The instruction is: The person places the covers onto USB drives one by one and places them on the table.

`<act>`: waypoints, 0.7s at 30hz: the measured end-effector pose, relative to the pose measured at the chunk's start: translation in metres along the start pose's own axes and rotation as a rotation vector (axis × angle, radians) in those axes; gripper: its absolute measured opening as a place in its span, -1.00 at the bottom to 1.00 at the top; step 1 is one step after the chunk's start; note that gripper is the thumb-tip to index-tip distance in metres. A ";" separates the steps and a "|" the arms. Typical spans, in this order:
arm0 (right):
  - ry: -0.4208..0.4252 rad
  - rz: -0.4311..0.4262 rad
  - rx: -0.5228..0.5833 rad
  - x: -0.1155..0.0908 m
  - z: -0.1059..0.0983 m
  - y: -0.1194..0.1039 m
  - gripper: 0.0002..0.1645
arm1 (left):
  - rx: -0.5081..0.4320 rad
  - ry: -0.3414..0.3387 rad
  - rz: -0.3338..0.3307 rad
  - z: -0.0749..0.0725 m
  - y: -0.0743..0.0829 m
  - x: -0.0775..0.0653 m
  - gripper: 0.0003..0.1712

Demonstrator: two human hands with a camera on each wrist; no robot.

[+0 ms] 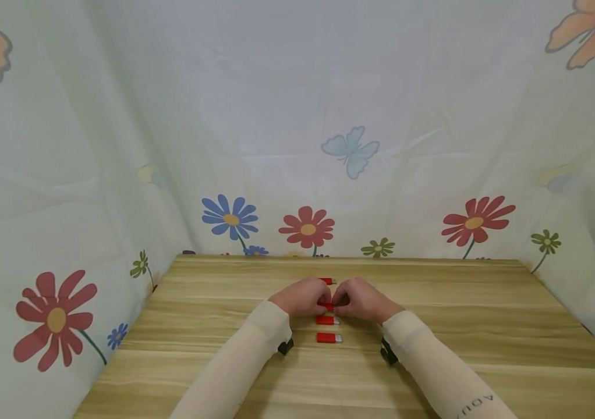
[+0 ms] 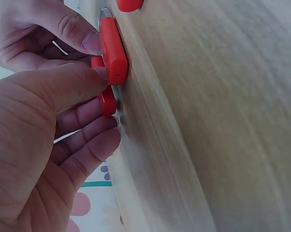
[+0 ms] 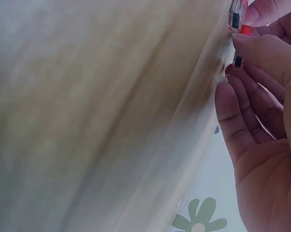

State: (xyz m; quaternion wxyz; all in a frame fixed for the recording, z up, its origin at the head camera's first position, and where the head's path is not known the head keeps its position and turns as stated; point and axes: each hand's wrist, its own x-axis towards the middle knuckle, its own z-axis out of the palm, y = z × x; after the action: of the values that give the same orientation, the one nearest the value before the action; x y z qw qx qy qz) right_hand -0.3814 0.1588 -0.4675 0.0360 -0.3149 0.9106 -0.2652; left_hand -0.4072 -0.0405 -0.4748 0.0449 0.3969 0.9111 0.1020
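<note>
Several red USB sticks lie in a column on the wooden table. My left hand (image 1: 305, 297) pinches one red USB stick (image 2: 107, 102) by its red body, between thumb and fingers. From the other side, my right hand (image 1: 362, 299) pinches the same stick at its clear end (image 3: 238, 61). Just nearer than the hands lies another red stick (image 1: 325, 320), close beside the left thumb in the left wrist view. The nearest red stick (image 1: 326, 337) has its silvery end pointing right. Beyond the hands, the farthest stick (image 1: 326, 281) is partly covered by the left hand.
The wood-grain table (image 1: 198, 372) reaches back to a pale curtain (image 1: 276, 116) printed with flowers and butterflies, which also hangs along both sides. Dark wrist devices (image 1: 389, 351) sit under the cream sleeves, close to the tabletop.
</note>
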 end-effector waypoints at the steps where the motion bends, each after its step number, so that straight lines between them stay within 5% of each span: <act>1: -0.002 0.002 0.000 0.000 0.000 -0.001 -0.90 | -0.003 -0.002 -0.004 0.000 0.000 0.000 -0.94; 21: -0.015 0.053 0.019 0.001 -0.001 -0.002 -0.91 | 0.005 -0.016 -0.020 -0.006 0.006 -0.005 -0.91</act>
State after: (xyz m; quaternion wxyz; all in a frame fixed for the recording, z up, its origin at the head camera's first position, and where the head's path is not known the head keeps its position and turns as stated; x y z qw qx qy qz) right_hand -0.3813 0.1572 -0.4656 0.0528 -0.2924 0.9158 -0.2704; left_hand -0.3999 -0.0412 -0.4677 0.0523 0.3885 0.9150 0.0959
